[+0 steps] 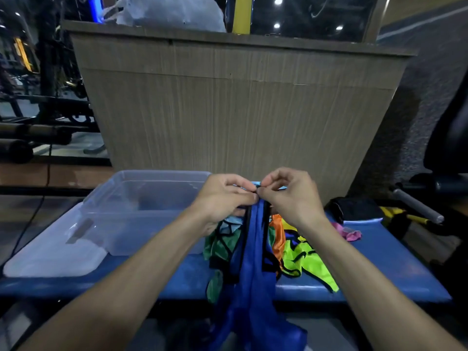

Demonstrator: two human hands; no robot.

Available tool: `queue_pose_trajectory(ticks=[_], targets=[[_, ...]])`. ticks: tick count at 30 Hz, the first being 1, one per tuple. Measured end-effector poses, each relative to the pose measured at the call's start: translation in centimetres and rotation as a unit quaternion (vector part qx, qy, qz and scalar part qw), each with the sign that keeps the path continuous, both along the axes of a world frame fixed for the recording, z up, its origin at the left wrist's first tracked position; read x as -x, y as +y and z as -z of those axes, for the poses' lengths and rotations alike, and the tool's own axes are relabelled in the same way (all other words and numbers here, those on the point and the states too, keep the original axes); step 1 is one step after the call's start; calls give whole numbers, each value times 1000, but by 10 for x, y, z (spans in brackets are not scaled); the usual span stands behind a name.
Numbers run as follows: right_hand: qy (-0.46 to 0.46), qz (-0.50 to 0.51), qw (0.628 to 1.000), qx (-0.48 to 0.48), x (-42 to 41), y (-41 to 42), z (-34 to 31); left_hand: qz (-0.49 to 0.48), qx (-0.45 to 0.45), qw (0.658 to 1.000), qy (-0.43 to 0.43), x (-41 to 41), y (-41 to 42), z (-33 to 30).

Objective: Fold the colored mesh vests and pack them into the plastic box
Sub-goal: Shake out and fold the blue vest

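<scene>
Two hands are raised together over the blue padded bench (379, 269), and both pinch one item: the left hand (225, 198) and right hand (291, 196) close thumb and fingertips on the black-trimmed top edge of the blue mesh vest (250, 274), fingertips nearly touching. The vest hangs straight down from that grip, past the bench's near edge. One clear plastic box (141, 198) stands open on the bench, just left of the hands; one lid (50, 257) lies beside it, nearer left. Behind the hanging vest lies a heap of vests (298, 254) — green, orange, yellow-green and light blue visible; exact count cannot be told.
</scene>
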State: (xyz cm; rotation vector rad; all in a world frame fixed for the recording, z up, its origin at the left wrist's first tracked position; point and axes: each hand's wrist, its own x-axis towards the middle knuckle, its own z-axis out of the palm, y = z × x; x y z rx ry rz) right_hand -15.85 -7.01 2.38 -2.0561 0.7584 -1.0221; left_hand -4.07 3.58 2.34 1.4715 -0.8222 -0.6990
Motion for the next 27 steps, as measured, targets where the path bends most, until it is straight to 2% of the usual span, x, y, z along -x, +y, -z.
queue_pose_trajectory(ticks=[5, 8, 13, 16, 20, 22, 24, 27], targets=[[41, 31, 995, 91, 3, 13, -2, -27, 17, 999, 21, -3, 1, -2], [40, 40, 992, 110, 4, 18, -5, -27, 20, 999, 35, -2, 3, -5], [41, -3, 986, 161, 9, 30, -10, -46, 42, 997, 50, 1, 8, -14], [42, -2, 978, 203, 12, 29, -11, -10, 55, 996, 75, 4, 15, -20], [18, -14, 985, 174, 17, 22, -11, 50, 63, 991, 105, 5, 27, -25], [0, -28, 991, 128, 21, 15, -13, 63, 58, 995, 59, 1, 33, -26], [-18, -44, 996, 78, 27, 4, -19, 20, 75, 996, -52, -4, 40, -25], [-46, -76, 996, 31, 37, -10, -34, -33, 132, 961, -242, -10, 52, -14]])
